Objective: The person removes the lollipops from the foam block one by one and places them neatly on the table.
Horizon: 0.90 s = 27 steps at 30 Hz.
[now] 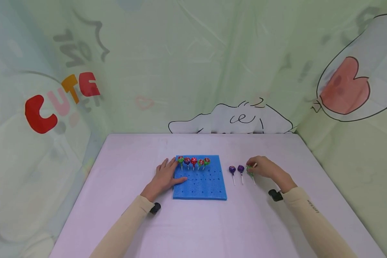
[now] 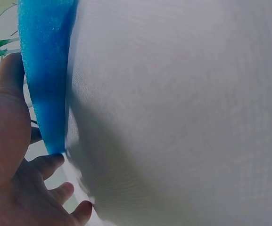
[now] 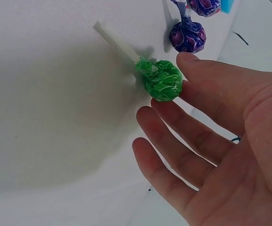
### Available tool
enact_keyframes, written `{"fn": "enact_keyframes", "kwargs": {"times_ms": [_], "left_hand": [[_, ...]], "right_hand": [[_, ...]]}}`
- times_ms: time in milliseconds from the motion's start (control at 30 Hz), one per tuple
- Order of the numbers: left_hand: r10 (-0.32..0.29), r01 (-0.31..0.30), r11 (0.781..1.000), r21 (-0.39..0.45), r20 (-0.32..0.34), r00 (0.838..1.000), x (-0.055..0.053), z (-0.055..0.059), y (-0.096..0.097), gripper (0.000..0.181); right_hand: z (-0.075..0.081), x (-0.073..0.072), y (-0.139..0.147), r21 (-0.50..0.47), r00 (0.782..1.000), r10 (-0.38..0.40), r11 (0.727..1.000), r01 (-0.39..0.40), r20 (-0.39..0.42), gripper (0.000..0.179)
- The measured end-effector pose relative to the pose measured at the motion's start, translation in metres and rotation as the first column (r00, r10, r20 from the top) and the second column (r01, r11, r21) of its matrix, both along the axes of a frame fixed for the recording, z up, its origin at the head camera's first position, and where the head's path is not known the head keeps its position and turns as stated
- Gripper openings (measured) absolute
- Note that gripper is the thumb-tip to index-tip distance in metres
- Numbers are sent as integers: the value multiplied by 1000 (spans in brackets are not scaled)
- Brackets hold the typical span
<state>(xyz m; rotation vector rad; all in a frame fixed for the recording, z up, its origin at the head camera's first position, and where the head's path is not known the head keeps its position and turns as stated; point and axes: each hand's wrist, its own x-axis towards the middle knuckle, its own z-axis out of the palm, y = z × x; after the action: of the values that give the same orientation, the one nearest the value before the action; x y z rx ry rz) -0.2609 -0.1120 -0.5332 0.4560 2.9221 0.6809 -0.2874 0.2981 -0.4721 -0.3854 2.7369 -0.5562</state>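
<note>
My left hand (image 1: 164, 177) rests at the left edge of a blue foam board (image 1: 200, 188), fingers spread beside it and thumb laid over its top. Small holes run across the board, and several wrapped lollipops (image 1: 194, 162) stand in a row along its far side. To the right of the board, my right hand (image 3: 220, 127) has its thumb and fingers around the head of a green-wrapped lollipop (image 3: 164, 82). The index fingertip is hidden behind the candy; the white stick points away from the palm. Two purple-wrapped lollipops, one nearer (image 1: 240, 169) and one farther (image 1: 232, 169), lie beside that hand.
A pale pinkish cloth covers the table (image 1: 187, 229). Printed curtains (image 1: 193, 71) hang behind it and on both sides. A black wrist camera (image 1: 275, 195) sits by the right sleeve, another (image 1: 155, 208) by the left.
</note>
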Motion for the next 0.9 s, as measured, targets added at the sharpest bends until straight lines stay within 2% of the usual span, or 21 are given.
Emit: {"fn": "enact_keyframes", "kwargs": {"times_ms": [533,900], "left_hand": [[-3,3,1000,-10,-3,1000,0,0,0,89],[-2,2,1000,-3,0,1000,1,2,0,89]], "right_hand": [[5,-3,-3,6,999,0,1000,0,-35,34],[10,-6,-22,50,999,6,999,-3,-51,33]]}}
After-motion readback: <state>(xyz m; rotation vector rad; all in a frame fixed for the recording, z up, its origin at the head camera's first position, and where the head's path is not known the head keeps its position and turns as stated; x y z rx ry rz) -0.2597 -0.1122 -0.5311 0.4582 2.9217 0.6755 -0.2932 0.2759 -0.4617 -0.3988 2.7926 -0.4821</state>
